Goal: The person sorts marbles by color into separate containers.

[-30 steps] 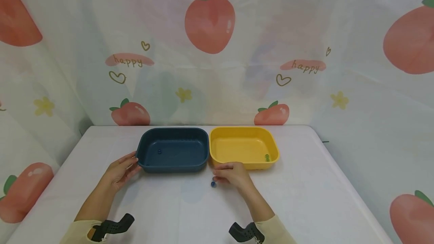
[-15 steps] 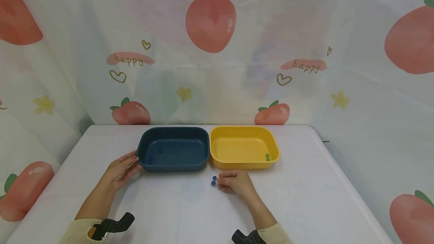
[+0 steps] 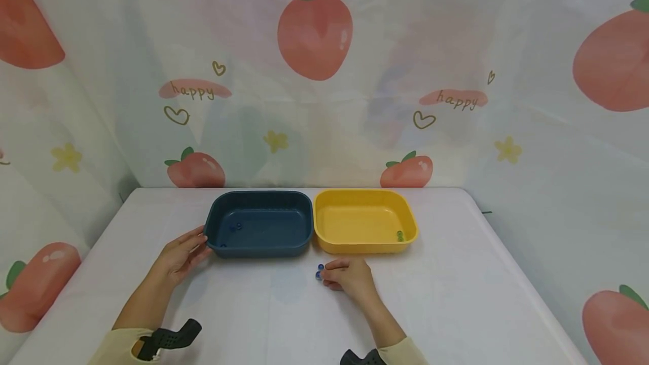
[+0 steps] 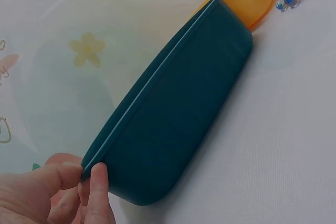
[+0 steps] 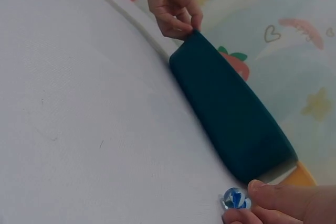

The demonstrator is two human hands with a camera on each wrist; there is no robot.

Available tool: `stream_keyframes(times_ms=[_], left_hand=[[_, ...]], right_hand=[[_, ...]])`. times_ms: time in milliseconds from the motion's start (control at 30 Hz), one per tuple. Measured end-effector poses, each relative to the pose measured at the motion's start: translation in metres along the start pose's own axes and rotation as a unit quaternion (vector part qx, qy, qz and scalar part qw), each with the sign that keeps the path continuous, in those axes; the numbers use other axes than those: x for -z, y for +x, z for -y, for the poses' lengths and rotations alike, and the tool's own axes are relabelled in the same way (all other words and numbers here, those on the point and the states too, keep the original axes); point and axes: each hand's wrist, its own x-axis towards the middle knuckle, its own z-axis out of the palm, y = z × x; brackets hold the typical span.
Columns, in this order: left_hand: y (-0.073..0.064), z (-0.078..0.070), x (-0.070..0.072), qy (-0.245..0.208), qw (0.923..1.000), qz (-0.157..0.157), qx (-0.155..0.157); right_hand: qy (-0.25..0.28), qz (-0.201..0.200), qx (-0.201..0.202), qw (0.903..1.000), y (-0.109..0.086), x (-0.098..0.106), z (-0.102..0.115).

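My left hand (image 3: 179,255) pinches the rim at the left end of a dark blue tray (image 3: 261,253); the left wrist view shows thumb and fingers on either side of the rim (image 4: 152,90). In front of the trays, my right hand (image 3: 350,276) is at two clear glass marbles with blue swirls. Its thumb and fingertips pinch the nearer marble (image 5: 236,199), which sits low at the table surface. The other marble (image 3: 321,267) lies just behind it. Inside the dark blue tray are a few small blue marbles (image 3: 239,226), partly lost against its dark floor.
A yellow tray (image 3: 365,247) stands against the dark blue tray's right end, with green marbles (image 3: 400,235) in its front right corner. Both trays sit at the back of a white-covered table (image 3: 274,320), before a fruit-printed cloth backdrop (image 3: 345,128).
My right hand has come away from the yellow tray's front edge and closed in on the marbles. More marbles show in the dark blue tray. The left hand stays put.
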Motion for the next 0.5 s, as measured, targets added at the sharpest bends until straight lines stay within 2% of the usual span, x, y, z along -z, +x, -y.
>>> stream_keyframes(times_ms=[267, 500], left_hand=[[0.0007, 0.0005, 0.0002, 0.001, 1.0000, -0.003, 0.003], [0.0000, -0.0001, -0.0004, 0.008, 1.0000, -0.003, 0.003]], right_hand=[[-0.018, -0.029, 0.003, 0.9994, -0.0007, -0.0043, 0.0001], [-0.025, -0.032, 0.013, 0.9991, -0.0014, -0.0059, 0.0011]])
